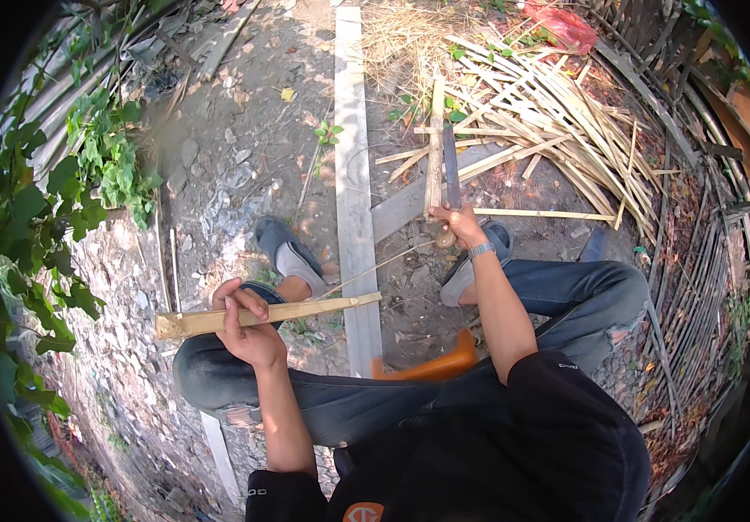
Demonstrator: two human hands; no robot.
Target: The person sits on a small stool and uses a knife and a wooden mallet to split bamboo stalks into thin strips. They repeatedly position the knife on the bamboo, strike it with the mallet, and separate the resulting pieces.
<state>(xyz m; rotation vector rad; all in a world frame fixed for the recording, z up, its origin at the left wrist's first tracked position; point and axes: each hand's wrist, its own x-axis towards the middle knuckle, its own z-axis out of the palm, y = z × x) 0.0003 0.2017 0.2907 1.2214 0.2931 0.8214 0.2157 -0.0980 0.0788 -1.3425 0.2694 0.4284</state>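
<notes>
My left hand grips a split bamboo piece that lies across the fingers, its wide end to the left and its narrow end over the board. Farther forward, my right hand is closed round the wooden handle of a long knife, blade pointing away from me. Right beside the blade stands another bamboo piece, its near end at my right fingers; whether they hold it too I cannot tell. A thin strip stretches between the two hands' areas.
A long grey board runs forward between my feet, with a shorter plank meeting it. Many bamboo strips lie piled at the far right, near a red bag. An orange stool is under me. Leafy vines hang at left.
</notes>
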